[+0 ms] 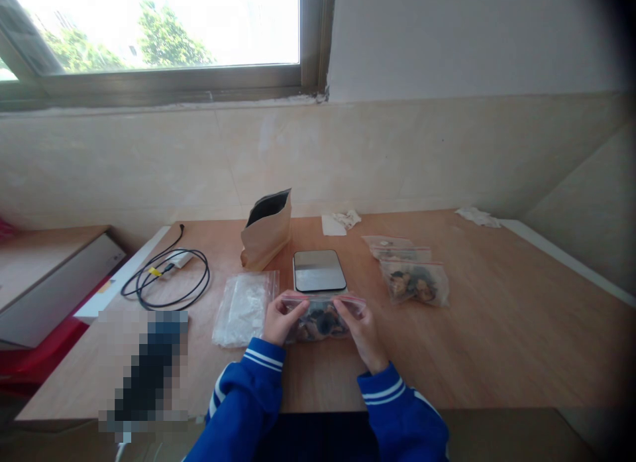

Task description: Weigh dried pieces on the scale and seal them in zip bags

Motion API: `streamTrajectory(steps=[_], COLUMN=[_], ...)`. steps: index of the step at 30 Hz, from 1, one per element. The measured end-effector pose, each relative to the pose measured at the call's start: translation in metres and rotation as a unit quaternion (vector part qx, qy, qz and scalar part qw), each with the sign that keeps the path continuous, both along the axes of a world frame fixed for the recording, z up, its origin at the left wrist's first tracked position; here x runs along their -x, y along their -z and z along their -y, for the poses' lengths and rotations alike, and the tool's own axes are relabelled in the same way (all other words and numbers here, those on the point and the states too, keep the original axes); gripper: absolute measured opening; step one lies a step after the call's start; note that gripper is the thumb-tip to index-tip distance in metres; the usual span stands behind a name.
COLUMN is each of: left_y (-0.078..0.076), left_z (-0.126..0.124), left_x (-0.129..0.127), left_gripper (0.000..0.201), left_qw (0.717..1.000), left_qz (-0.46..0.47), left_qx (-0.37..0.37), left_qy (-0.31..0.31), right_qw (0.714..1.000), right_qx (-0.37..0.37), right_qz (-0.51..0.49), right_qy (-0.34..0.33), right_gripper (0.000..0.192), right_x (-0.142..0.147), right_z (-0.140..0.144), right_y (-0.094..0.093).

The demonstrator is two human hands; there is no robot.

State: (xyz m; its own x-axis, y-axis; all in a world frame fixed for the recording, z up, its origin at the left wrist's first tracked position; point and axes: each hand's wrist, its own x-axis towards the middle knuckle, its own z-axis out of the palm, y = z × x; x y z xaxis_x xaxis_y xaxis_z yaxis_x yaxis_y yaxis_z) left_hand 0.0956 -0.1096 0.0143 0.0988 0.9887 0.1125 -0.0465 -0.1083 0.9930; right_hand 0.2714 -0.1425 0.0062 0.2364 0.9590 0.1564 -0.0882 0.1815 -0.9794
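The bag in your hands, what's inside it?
The clear bag, held by the left hand and right hand, has dark and brownish lumps inside. What they are is too small to tell, and the hands cover its ends.

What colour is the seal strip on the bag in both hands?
Pinkish red, on the zip bag in the head view.

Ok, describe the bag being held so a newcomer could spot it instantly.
On the wooden table, just in front of the flat scale, lies a clear zip bag of dark pieces. Unlike the filled bags to the right, both hands pinch its top edge.
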Motion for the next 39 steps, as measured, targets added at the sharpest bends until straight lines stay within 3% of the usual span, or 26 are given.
streamTrajectory(steps=[4,10,24,32,39], left_y=[-0.006,-0.008,-0.005,-0.008,-0.004], left_z=[0.001,0.001,0.005,0.008,0.007], left_x=[0.0,-0.003,-0.004,-0.007,-0.007], left_gripper=[0.031,0.027,0.025,0.024,0.02], left_qw=[0.998,0.999,0.998,0.998,0.997], left_qz=[0.005,0.001,-0.045,-0.015,-0.028], left_qx=[0.027,0.009,-0.03,-0.02,-0.047], left_qy=[0.049,0.046,0.035,0.057,0.045], right_qw=[0.999,0.995,0.988,0.989,0.991], right_qx=[-0.014,-0.03,-0.084,-0.071,-0.049], right_qz=[-0.013,0.042,0.131,0.109,0.106], right_qy=[-0.041,-0.082,-0.005,-0.07,-0.063], right_gripper=[0.025,0.023,0.016,0.017,0.019], right_x=[-0.001,-0.001,0.004,0.008,0.013], right_z=[0.0,0.0,0.002,0.003,0.0], right_y=[0.002,0.001,-0.001,-0.009,-0.009])
